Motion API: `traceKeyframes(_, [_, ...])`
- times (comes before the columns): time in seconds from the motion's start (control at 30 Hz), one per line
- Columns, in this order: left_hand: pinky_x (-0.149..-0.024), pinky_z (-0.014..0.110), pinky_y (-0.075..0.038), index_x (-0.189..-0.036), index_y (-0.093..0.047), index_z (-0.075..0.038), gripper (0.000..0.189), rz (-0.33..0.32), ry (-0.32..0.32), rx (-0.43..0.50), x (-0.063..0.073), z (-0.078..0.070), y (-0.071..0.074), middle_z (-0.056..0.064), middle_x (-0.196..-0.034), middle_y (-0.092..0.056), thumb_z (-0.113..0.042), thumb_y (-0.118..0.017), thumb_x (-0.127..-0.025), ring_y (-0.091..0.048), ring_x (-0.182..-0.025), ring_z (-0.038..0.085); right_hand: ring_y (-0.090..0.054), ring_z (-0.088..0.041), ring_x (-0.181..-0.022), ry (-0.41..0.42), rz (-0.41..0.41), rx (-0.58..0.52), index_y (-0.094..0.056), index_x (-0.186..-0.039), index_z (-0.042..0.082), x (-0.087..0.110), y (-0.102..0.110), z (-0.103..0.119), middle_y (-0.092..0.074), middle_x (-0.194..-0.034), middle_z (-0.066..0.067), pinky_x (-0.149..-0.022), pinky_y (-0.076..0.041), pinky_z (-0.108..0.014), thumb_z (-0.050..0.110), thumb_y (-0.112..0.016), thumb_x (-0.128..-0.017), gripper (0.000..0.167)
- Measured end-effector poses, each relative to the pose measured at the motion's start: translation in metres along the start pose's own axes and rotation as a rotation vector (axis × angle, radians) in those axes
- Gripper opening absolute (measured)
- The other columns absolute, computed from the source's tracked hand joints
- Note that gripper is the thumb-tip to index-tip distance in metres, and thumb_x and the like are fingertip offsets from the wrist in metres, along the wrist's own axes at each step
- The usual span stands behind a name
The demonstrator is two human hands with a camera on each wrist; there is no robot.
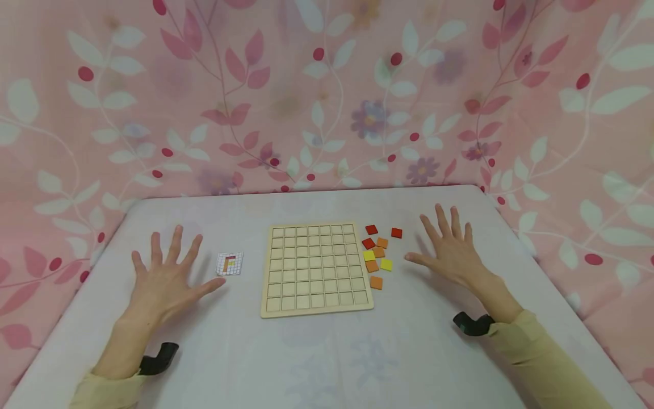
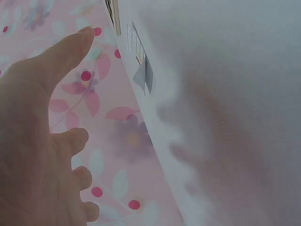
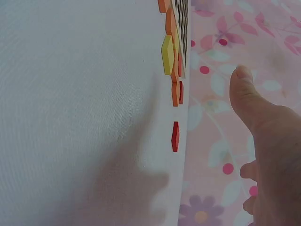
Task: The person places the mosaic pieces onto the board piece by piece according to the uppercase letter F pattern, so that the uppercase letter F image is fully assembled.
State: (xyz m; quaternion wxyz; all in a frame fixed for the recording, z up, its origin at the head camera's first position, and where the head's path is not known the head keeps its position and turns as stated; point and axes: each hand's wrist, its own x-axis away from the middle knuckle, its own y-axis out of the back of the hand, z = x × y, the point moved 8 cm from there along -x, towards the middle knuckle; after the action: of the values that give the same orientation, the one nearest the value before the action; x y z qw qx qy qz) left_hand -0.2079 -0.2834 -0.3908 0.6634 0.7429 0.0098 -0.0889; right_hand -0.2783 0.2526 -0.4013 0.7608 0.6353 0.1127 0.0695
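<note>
A square wooden grid board [image 1: 318,270] lies mid-table, its squares bare. Along its right side are scattered small square tiles: red ones such as this red tile [image 1: 396,233], orange ones like this orange tile [image 1: 376,283], and a yellow tile [image 1: 386,265]; one yellow tile touches the board's edge. Left of the board is a small paper card [image 1: 230,264] printed with a coloured grid pattern. My left hand [image 1: 166,284] hovers spread beside the card, holding nothing. Spread likewise, my right hand [image 1: 452,253] is over the table right of the tiles, with nothing in it.
A white cloth covers the table [image 1: 327,358]. Pink floral fabric [image 1: 327,96] hangs behind and at both sides. Each wrist carries a black curved piece, one on the left [image 1: 159,359] and one on the right [image 1: 472,324].
</note>
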Motion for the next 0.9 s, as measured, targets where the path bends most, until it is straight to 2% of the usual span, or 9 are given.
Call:
traceKeyframes(0.1, [-0.108,0.081,0.004,-0.16,-0.022,-0.014,0.108,0.006,-0.025,0.02,-0.001,-0.007,-0.004,0.021,-0.167,0.001,-0.076,-0.059,-0.081,0.005,-0.148,0.057,0.013,-0.05,-0.15,0.01,-0.013,-0.017,-0.02,-0.16,0.01,-0.002,0.001,0.003,0.005,-0.167,-0.021,-0.112,-0.003,-0.077,0.071,-0.059,-0.086,0.104])
traceKeyframes(0.2, [-0.114,0.074,0.002,-0.16,-0.021,-0.009,0.11,0.049,-0.062,0.069,-0.001,-0.019,-0.012,0.022,-0.167,-0.002,-0.076,-0.06,-0.081,0.003,-0.149,0.053,0.007,-0.05,-0.151,0.02,-0.01,-0.058,-0.022,-0.16,0.009,-0.006,-0.001,0.007,0.001,-0.167,-0.022,-0.115,-0.006,-0.074,0.067,-0.059,-0.089,0.099])
traceKeyframes(0.33, [-0.121,0.064,-0.003,-0.16,-0.018,-0.005,0.115,0.136,-0.112,0.149,0.001,-0.041,-0.027,0.021,-0.167,-0.006,-0.078,-0.059,-0.081,-0.002,-0.152,0.046,-0.003,-0.049,-0.151,0.015,0.014,-0.136,-0.025,-0.159,0.007,-0.012,-0.006,0.012,-0.008,-0.166,-0.022,-0.117,-0.01,-0.07,0.062,-0.059,-0.092,0.093])
traceKeyframes(0.47, [-0.122,0.057,-0.013,-0.158,-0.021,0.0,0.118,0.197,-0.159,0.205,0.004,-0.066,-0.037,0.021,-0.166,-0.013,-0.079,-0.061,-0.079,-0.012,-0.153,0.041,-0.015,-0.047,-0.15,0.0,0.021,-0.201,-0.031,-0.156,0.006,-0.02,-0.013,0.015,-0.017,-0.165,-0.022,-0.116,-0.019,-0.068,0.057,-0.061,-0.093,0.086])
traceKeyframes(0.6, [-0.118,0.058,-0.027,-0.156,-0.027,0.001,0.116,0.272,-0.2,0.269,0.011,-0.09,-0.044,0.018,-0.165,-0.021,-0.078,-0.063,-0.078,-0.021,-0.151,0.04,-0.027,-0.046,-0.147,-0.001,0.002,-0.249,-0.039,-0.151,0.003,-0.029,-0.019,0.017,-0.026,-0.161,-0.024,-0.115,-0.027,-0.066,0.048,-0.065,-0.095,0.077])
traceKeyframes(0.7, [-0.114,0.061,-0.032,-0.156,-0.029,-0.001,0.113,0.33,-0.218,0.319,0.016,-0.103,-0.048,0.015,-0.165,-0.025,-0.074,-0.067,-0.078,-0.023,-0.151,0.038,-0.032,-0.045,-0.144,0.002,-0.018,-0.281,-0.045,-0.147,0.0,-0.036,-0.021,0.018,-0.034,-0.157,-0.024,-0.115,-0.028,-0.064,0.041,-0.068,-0.094,0.07])
traceKeyframes(0.9, [-0.115,0.061,-0.03,-0.157,-0.027,-0.002,0.108,0.367,-0.234,0.381,0.017,-0.112,-0.052,0.012,-0.165,-0.024,-0.063,-0.072,-0.081,-0.022,-0.151,0.038,-0.045,-0.042,-0.136,-0.018,-0.058,-0.381,-0.056,-0.137,-0.001,-0.046,-0.021,0.017,-0.052,-0.143,-0.024,-0.113,-0.034,-0.061,0.029,-0.071,-0.094,0.055])
